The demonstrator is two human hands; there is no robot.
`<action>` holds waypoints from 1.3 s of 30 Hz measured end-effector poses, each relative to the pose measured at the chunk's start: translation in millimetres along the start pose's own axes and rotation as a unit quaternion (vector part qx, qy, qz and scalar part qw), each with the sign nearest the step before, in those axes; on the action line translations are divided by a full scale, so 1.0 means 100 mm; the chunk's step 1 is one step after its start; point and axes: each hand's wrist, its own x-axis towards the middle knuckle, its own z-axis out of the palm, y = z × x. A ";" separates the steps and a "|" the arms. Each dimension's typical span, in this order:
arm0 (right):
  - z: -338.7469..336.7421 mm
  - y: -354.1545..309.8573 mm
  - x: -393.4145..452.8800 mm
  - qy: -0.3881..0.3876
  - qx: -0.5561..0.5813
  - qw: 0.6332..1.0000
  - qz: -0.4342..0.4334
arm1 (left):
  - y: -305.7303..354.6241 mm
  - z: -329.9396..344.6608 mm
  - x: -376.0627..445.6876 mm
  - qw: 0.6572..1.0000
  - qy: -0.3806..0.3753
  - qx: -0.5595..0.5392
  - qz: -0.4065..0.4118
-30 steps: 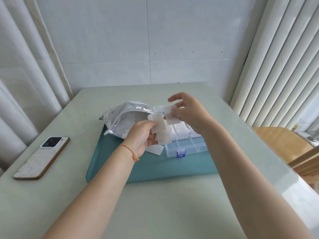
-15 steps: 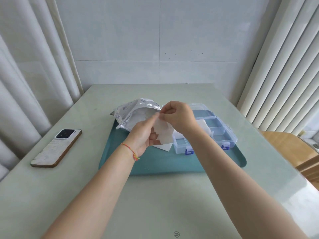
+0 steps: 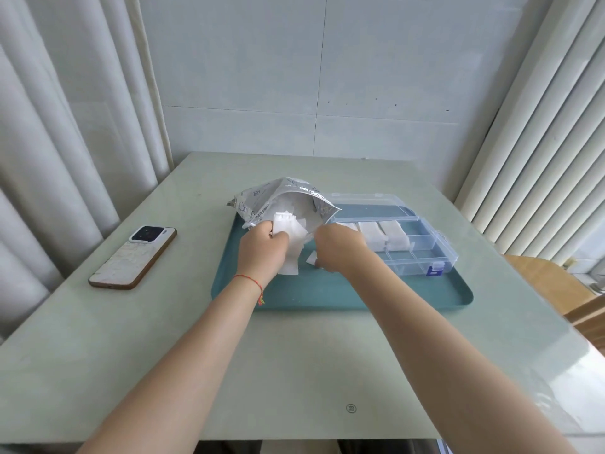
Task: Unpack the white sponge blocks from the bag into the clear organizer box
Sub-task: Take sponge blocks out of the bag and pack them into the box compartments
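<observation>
The left hand (image 3: pixel 262 250) is curled around a bunch of white sponge blocks (image 3: pixel 289 237), gripping them at the bag's mouth; the blocks stick out past the fingers, some toward the bag, one long strip running down toward the near edge of the tray (image 3: pixel 327 293). The right hand (image 3: pixel 340 249) is clenched with its fingers curled down onto the tray beside a small white piece (image 3: pixel 311 257); whether it pinches that piece cannot be told. The bag (image 3: pixel 284 201) lies at the tray's far left corner, mouth open toward the person. The box (image 3: pixel 422 247) sits along the tray's right side, lid open, its long axis running left to right, with blocks in its far compartments.
</observation>
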 end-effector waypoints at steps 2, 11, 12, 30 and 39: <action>-0.02 0.00 0.00 -0.016 0.002 1.000 0.000 | -0.03 0.00 0.00 1.000 0.016 0.004 0.015; -0.14 0.07 0.02 -0.049 0.054 0.997 -0.018 | -0.18 0.01 0.03 0.997 0.013 -0.070 -0.011; -0.16 0.09 0.02 -0.039 0.083 0.996 -0.009 | -0.17 0.00 0.02 0.997 0.012 -0.075 -0.021; -0.12 -0.14 0.07 0.026 0.381 0.924 0.013 | -0.21 -0.07 0.06 0.961 -0.063 -0.255 -0.089; 0.14 -0.14 0.22 0.063 0.168 0.984 -0.003 | -0.23 -0.10 0.03 0.996 0.088 0.001 0.030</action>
